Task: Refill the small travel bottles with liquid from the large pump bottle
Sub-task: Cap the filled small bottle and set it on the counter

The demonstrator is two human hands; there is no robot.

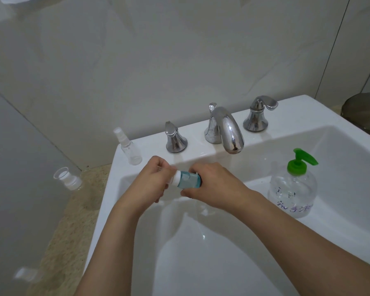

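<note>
Over the white sink (107, 178), both hands meet just in front of the chrome faucet (226, 129). The right hand (209, 186) curls its fingers and thumb around the body of a small blue travel bottle (189, 180), which lies on its side in the air, its neck pointing away from the pump bottle. The left hand (153, 180) pinches the white cap (176, 178) at that neck end, fingers bent tight around it; I cannot tell whether the cap is screwed on or loose.

The large pump bottle (292, 189) stands upright inside the basin, on the far side of the right hand from the faucet's left handle, clear-bodied with a green pump head and blue writing on its front. It is near the right wrist but apart from it.

A clear spray bottle (129, 147) stands upright on the sink's back corner, beside the left faucet handle (175, 137). Off the sink's edge, on the speckled counter (77, 210), another small clear container (67, 178) lies tilted against the wall. The right faucet handle (257, 114) sits on the sink's back ledge.
</note>
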